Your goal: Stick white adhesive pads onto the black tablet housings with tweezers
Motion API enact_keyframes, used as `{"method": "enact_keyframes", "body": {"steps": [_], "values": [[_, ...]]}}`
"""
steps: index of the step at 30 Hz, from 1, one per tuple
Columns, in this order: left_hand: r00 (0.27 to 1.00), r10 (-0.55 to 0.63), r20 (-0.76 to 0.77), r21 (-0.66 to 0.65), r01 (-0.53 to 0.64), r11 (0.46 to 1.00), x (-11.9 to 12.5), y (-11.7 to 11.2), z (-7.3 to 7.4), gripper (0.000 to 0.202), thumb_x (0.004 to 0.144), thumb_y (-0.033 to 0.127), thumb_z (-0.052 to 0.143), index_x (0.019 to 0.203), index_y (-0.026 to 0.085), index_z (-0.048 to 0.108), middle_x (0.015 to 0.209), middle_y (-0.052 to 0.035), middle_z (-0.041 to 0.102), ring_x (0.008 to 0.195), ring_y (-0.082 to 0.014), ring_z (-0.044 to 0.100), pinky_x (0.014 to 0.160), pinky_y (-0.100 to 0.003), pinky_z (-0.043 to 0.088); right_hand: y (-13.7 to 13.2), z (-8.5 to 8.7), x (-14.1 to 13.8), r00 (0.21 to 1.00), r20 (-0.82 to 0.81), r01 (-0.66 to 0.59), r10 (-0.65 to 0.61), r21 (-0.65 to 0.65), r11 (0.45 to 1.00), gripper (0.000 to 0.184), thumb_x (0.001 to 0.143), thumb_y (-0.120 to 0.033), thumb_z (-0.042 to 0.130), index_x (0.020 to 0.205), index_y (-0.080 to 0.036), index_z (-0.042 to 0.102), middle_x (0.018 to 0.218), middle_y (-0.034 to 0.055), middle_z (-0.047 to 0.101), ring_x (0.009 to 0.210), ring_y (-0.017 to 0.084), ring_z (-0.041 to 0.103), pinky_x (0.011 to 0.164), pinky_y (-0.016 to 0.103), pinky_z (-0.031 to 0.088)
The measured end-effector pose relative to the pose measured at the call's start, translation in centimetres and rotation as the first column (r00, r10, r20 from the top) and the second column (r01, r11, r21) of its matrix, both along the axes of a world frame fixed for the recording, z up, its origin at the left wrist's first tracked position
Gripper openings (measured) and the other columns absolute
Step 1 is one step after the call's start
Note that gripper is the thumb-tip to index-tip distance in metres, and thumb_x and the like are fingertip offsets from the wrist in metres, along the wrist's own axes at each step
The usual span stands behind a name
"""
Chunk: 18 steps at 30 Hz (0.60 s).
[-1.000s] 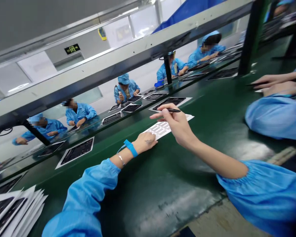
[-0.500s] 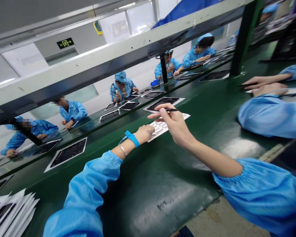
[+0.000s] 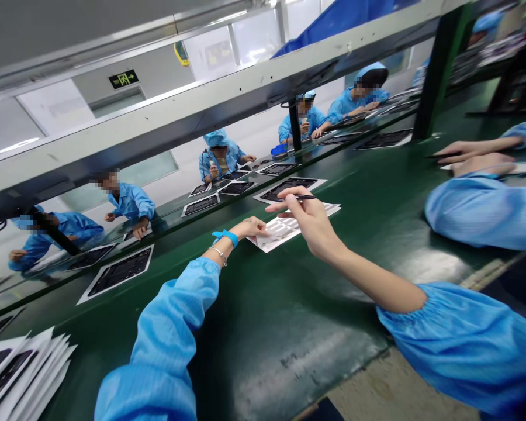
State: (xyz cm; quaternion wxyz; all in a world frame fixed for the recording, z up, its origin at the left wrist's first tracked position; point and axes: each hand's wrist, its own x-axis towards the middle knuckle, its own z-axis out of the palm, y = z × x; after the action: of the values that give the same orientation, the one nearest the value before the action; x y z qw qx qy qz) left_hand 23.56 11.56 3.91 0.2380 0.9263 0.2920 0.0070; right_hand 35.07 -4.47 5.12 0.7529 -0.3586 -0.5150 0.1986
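Note:
A white sheet of small labels [image 3: 280,231] lies on the green belt [image 3: 289,316] in front of me. My left hand [image 3: 252,227], with a blue wrist strap, lifts the sheet's near left edge with its fingertips pinched. My right hand [image 3: 309,219] hovers over the sheet's middle, fingers closed on thin black tweezers [image 3: 304,197] that point right. Both sleeves are blue.
A stack of white sheets with black panels [image 3: 17,368] sits at the lower left. More black panels on white sheets [image 3: 118,272] ride the belt beyond. A neighbour's arm and hands [image 3: 477,158] work at the right. Several people in blue sit across, behind a grey rail [image 3: 201,111].
My left hand turned from lying on the label sheet to pinching and raising its edge, and the sheet slid slightly toward me. My right hand with the tweezers stayed over it.

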Motion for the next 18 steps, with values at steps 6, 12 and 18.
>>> {"method": "enact_keyframes", "body": {"steps": [6,12,18], "values": [[0.999,0.032,0.03,-0.044,-0.03,0.999,-0.3,0.1,-0.1,0.028,0.081,0.035,0.06,0.064,0.015,0.052,0.059,0.0039,0.052,0.059,-0.0088,0.057,0.061,-0.02,0.053,0.5,-0.2,0.3,1.0,-0.017,0.013,-0.013,-0.023,1.0,0.033,0.089,-0.058,0.056,0.093,-0.025,0.056,0.074,0.0009,0.074,0.085,0.022,0.074,0.073,0.036,0.053],[0.999,0.036,0.022,0.184,-0.04,0.982,-0.9,-2.0,0.5,0.012,0.083,0.021,0.059,0.075,0.013,0.062,0.068,0.0004,0.061,0.07,-0.0131,0.063,0.069,-0.022,0.053,0.9,-0.3,0.6,0.999,-0.04,0.017,-0.018,-0.027,0.999,0.034,0.088,-0.059,0.056,0.092,-0.026,0.055,0.07,0.0003,0.072,0.084,0.022,0.073,0.073,0.035,0.053],[0.997,-0.068,0.04,0.522,0.037,0.852,-1.6,-8.4,-1.1,0.025,0.1,0.02,0.036,0.103,0.016,0.06,0.102,-0.0104,0.066,0.098,-0.022,0.063,0.086,-0.033,0.05,0.9,-0.4,0.4,1.0,-0.012,0.017,-0.017,0.022,1.0,0.034,0.088,-0.058,0.056,0.094,-0.025,0.055,0.073,0.0008,0.074,0.085,0.022,0.074,0.073,0.035,0.053]]}}
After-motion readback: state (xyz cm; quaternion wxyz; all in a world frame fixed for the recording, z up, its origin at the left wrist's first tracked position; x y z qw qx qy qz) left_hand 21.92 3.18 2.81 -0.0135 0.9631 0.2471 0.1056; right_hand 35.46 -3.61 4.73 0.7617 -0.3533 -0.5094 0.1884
